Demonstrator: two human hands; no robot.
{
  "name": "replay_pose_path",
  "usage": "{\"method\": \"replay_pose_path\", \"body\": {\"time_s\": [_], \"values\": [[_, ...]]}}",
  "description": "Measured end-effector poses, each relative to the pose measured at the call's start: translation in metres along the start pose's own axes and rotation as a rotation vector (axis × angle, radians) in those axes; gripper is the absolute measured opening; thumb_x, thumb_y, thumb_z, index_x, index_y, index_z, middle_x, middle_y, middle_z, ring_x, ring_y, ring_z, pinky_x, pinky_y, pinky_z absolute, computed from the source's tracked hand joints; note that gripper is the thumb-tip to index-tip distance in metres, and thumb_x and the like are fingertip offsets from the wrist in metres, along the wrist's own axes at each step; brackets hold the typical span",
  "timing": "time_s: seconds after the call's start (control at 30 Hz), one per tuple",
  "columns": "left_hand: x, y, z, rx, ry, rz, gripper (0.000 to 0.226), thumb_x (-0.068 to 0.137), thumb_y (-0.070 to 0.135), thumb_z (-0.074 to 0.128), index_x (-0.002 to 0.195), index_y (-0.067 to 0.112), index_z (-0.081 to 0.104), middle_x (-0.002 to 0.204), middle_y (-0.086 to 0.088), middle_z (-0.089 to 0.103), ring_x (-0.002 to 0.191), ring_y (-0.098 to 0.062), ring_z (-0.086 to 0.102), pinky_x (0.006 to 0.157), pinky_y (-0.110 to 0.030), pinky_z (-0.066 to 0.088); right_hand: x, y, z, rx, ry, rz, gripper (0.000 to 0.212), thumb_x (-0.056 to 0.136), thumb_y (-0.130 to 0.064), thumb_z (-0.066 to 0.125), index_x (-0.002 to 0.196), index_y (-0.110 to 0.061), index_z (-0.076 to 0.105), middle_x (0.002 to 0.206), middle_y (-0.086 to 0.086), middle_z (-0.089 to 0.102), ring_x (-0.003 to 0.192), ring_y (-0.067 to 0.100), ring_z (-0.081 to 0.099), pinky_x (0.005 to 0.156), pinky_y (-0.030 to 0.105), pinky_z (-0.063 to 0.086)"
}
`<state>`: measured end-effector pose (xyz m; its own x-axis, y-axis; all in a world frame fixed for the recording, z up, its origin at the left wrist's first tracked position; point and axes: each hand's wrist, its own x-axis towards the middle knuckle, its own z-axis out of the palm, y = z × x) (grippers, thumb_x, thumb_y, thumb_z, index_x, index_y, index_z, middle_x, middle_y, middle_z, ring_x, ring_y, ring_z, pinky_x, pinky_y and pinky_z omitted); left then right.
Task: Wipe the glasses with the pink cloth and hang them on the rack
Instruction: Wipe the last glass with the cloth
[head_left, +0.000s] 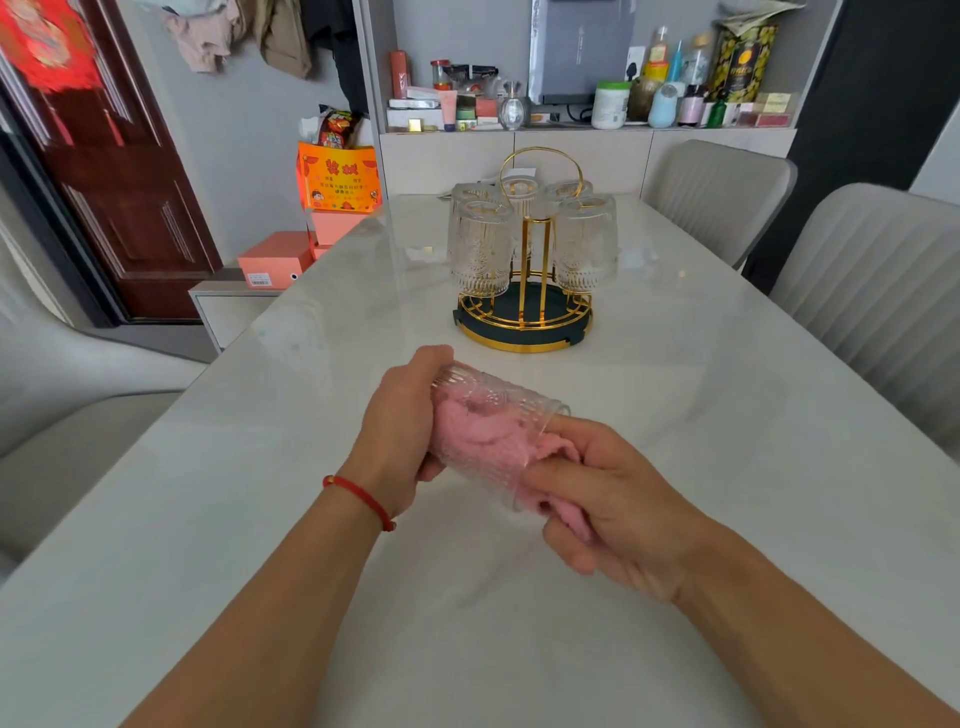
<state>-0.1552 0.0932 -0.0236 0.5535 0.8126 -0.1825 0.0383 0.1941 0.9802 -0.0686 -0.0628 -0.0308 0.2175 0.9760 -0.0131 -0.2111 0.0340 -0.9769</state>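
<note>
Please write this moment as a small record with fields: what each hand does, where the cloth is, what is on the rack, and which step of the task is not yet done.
left hand: left hand grips the closed end of the glass, held on its side above the table
right hand: right hand holds the pink cloth at the glass mouth
cloth: mostly stuffed inside the glass, one end hanging out by the right hand
rack: gold rack carries glasses hung upside down; at least four show
not yet done: this glass is not hung on the rack

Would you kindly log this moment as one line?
left hand: holds glass | right hand: pushes cloth inside glass | rack: glasses hanging
</note>
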Motion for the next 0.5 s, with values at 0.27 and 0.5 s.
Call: {"method": "replay_pose_path", "body": {"time_s": [0.27,0.5], "values": [[-0.004,-0.013,0.002,0.073,-0.076,0.56,0.046,0.093,0.039,0.035,0.08,0.013,0.071,0.079,-0.015,0.062,0.059,-0.01,0.054,0.04,-0.016,0.036,0.008,0.01,-0.008,0.524,-0.043,0.056,0.049,0.079,-0.004,0.078,0.123,0.008,0.062,0.102,0.015,0.051,0.045,0.003,0.044,0.028,0.01,0.032],[0.005,-0.003,-0.016,0.107,-0.391,-0.064,0.048,0.096,0.048,0.04,0.103,0.011,0.07,0.065,-0.014,0.055,0.042,-0.021,0.046,0.042,-0.02,0.024,0.004,0.005,-0.009,-0.235,0.092,-0.043,0.029,0.105,-0.003,0.045,0.124,0.017,0.05,0.054,0.009,0.039,0.038,0.015,0.044,0.049,0.03,0.057]]}}
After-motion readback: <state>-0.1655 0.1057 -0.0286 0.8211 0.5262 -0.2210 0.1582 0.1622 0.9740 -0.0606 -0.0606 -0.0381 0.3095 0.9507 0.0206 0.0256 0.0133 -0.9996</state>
